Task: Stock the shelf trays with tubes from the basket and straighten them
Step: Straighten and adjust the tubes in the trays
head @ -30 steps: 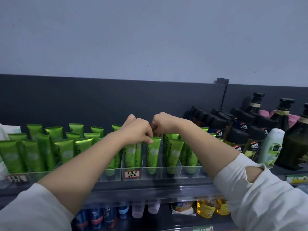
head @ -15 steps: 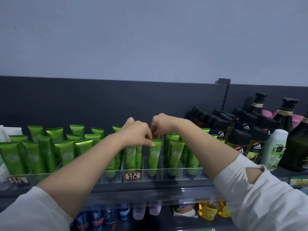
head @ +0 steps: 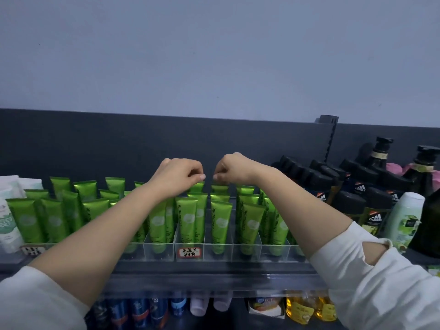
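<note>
Several green tubes (head: 188, 220) stand upright in rows inside clear divided trays (head: 247, 254) on the top shelf. A red-bordered label (head: 189, 252) is stuck on the tray front. My left hand (head: 177, 175) and my right hand (head: 232, 169) hover side by side just above the back tubes of the middle compartments. The fingers of both are curled and pinched, and nothing shows in them. Their fingertips sit a little over the tube tops (head: 220, 188). No basket is in view.
Black-capped bottles (head: 376, 210), a white bottle (head: 404, 220) and dark pump bottles (head: 381, 151) crowd the shelf to the right. White tubes (head: 7, 210) stand at the far left. The lower shelf holds blue cans (head: 140, 310) and yellow bottles (head: 302, 310).
Both hands have risen off the front tube tops and moved back and slightly apart. The front middle tubes now stand uncovered and upright.
</note>
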